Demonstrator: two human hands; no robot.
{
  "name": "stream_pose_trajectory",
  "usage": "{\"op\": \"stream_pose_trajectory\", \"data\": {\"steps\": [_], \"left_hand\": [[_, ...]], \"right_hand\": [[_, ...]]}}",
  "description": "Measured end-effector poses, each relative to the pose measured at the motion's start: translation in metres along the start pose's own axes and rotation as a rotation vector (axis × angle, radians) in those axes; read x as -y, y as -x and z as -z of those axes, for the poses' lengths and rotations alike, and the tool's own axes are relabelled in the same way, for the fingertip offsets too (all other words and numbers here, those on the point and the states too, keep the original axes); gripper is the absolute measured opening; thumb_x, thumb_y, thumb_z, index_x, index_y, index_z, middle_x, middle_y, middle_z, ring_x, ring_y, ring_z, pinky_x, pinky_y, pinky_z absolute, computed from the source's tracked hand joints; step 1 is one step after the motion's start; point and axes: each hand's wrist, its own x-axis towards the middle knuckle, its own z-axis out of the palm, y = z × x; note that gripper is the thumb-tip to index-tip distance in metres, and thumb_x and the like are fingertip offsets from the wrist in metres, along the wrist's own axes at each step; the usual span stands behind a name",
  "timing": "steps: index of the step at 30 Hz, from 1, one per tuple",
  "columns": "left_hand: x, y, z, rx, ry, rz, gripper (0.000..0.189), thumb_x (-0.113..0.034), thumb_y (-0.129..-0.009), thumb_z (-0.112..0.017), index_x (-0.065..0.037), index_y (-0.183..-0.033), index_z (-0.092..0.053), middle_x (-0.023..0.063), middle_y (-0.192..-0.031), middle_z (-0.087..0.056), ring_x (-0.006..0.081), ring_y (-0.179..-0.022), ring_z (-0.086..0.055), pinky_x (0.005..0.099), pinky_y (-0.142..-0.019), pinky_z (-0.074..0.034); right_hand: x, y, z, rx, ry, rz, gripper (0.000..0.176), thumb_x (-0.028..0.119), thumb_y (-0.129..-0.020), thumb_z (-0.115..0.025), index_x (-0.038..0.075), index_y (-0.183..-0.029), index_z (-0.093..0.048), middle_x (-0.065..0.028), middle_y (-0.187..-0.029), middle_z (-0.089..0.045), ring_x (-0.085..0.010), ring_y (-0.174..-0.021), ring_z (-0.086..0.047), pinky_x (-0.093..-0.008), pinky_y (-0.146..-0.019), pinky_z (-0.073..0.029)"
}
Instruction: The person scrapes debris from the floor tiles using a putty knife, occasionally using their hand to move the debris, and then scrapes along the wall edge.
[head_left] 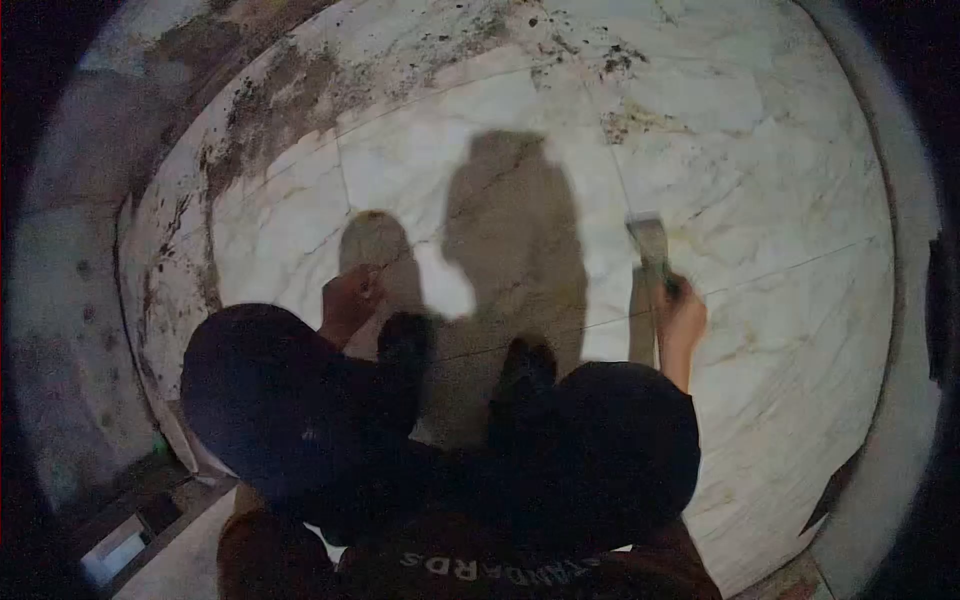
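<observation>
In my right hand [683, 318] is a putty knife [649, 238], its flat, wide blade pointing away from me, low over the pale marble-look tiles [760, 240]. My fingers wrap round its dark handle, beside my right knee. My left hand [352, 298] is in front of my left knee, close over the tiles, with its fingers curled in. The hand is in shade, and I cannot tell whether anything is in it.
Both my knees, in dark trousers [630, 430], are bent in front of me. Dark grime [285, 95] and crumbs of dirt [622, 60] mark the far and left tiles. A rough grey surface [70, 300] borders the left side. My shadow [515, 220] falls across the middle.
</observation>
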Motion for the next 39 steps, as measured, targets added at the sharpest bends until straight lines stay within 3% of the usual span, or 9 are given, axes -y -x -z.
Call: {"op": "stream_pose_trajectory", "data": {"steps": [6, 9, 15, 17, 18, 20, 25, 32, 39], "left_hand": [[-0.004, -0.038, 0.018, -0.037, -0.065, -0.278, 0.040, -0.021, -0.088, -0.069, -0.009, -0.125, -0.061, 0.0144, -0.123, -0.064, 0.0359, -0.111, -0.060, 0.0448, -0.094, -0.047], [-0.012, -0.043, 0.057, -0.153, 0.032, -0.111, 0.041, -0.017, -0.090, -0.066, -0.004, -0.128, -0.058, 0.0186, -0.125, -0.062, 0.0380, -0.116, -0.058, 0.0442, -0.100, -0.045], [0.010, -0.021, -0.007, -0.357, 0.164, 0.311, 0.045, -0.007, -0.087, -0.067, -0.002, -0.131, -0.057, 0.0181, -0.130, -0.060, 0.0363, -0.120, -0.056, 0.0437, -0.102, -0.045], [0.007, -0.033, -0.037, -0.399, 0.460, 0.150, 0.048, -0.010, -0.087, -0.067, -0.003, -0.133, -0.055, 0.0169, -0.131, -0.059, 0.0364, -0.120, -0.056, 0.0444, -0.103, -0.044], [0.001, -0.044, -0.047, -0.405, 0.565, 0.087, 0.049, -0.012, -0.087, -0.067, -0.003, -0.134, -0.055, 0.0165, -0.132, -0.059, 0.0364, -0.120, -0.056, 0.0447, -0.103, -0.044], [-0.026, -0.076, -0.055, -0.146, -0.027, -0.175, 0.048, -0.014, -0.089, -0.065, -0.004, -0.134, -0.054, 0.0147, -0.131, -0.060, 0.0357, -0.121, -0.056, 0.0458, -0.101, -0.047], [-0.082, -0.145, -0.016, -0.100, 0.002, -0.417, 0.042, -0.015, -0.090, -0.064, -0.005, -0.130, -0.055, 0.0138, -0.132, -0.059, 0.0338, -0.119, -0.058, 0.0467, -0.100, -0.047], [-0.032, -0.195, -0.038, -0.417, 0.146, -0.042, 0.035, -0.011, -0.096, -0.055, -0.002, -0.129, -0.055, 0.0213, -0.127, -0.061, 0.0385, -0.116, -0.060, 0.0483, -0.097, -0.048], [0.014, -0.253, -0.061, -0.749, -0.164, -0.023, 0.035, -0.008, -0.093, -0.053, 0.007, -0.124, -0.057, 0.0273, -0.125, -0.060, 0.0449, -0.114, -0.058, 0.0493, -0.099, -0.045]], "right_hand": [[0.058, -0.113, -0.022, -0.119, -0.179, 0.237, 0.036, 0.031, -0.084, -0.073, 0.010, -0.113, -0.072, -0.0162, -0.099, -0.073, -0.0336, -0.090, -0.070, -0.0405, -0.077, -0.054], [0.026, -0.077, 0.024, -0.083, 0.123, 0.169, 0.031, 0.028, -0.082, -0.073, 0.012, -0.109, -0.075, -0.0141, -0.097, -0.073, -0.0327, -0.090, -0.070, -0.0400, -0.077, -0.054], [-0.079, 0.010, 0.035, -0.003, -0.237, 0.058, 0.031, 0.019, -0.078, -0.079, 0.001, -0.103, -0.074, -0.0150, -0.090, -0.075, -0.0261, -0.082, -0.072, -0.0351, -0.078, -0.055], [-0.064, -0.012, 0.009, -0.058, -0.380, 0.065, 0.032, 0.015, -0.077, -0.079, 0.000, -0.104, -0.073, -0.0158, -0.088, -0.074, -0.0254, -0.077, -0.070, -0.0342, -0.075, -0.054], [0.001, -0.028, 0.026, -0.046, -0.041, 0.018, 0.031, 0.016, -0.078, -0.078, 0.001, -0.105, -0.072, -0.0175, -0.089, -0.073, -0.0284, -0.078, -0.070, -0.0364, -0.073, -0.054], [0.021, -0.104, -0.023, -0.119, -0.214, 0.335, 0.033, 0.027, -0.081, -0.076, 0.003, -0.103, -0.072, -0.0190, -0.091, -0.072, -0.0373, -0.086, -0.069, -0.0436, -0.074, -0.053], [0.092, -0.167, -0.028, -0.106, -0.081, 0.294, 0.039, 0.029, -0.082, -0.075, 0.003, -0.111, -0.070, -0.0172, -0.095, -0.073, -0.0292, -0.081, -0.071, -0.0388, -0.073, -0.053], [-0.028, 0.010, -0.011, -0.017, -0.420, -0.053, 0.034, 0.018, -0.082, -0.079, -0.003, -0.108, -0.072, -0.0189, -0.093, -0.074, -0.0180, -0.086, -0.071, -0.0330, -0.080, -0.054], [0.149, -0.179, -0.060, -0.053, -0.092, 0.311, 0.032, 0.028, -0.087, -0.073, 0.004, -0.107, -0.071, -0.0183, -0.091, -0.072, -0.0341, -0.081, -0.071, -0.0413, -0.075, -0.054]]}}
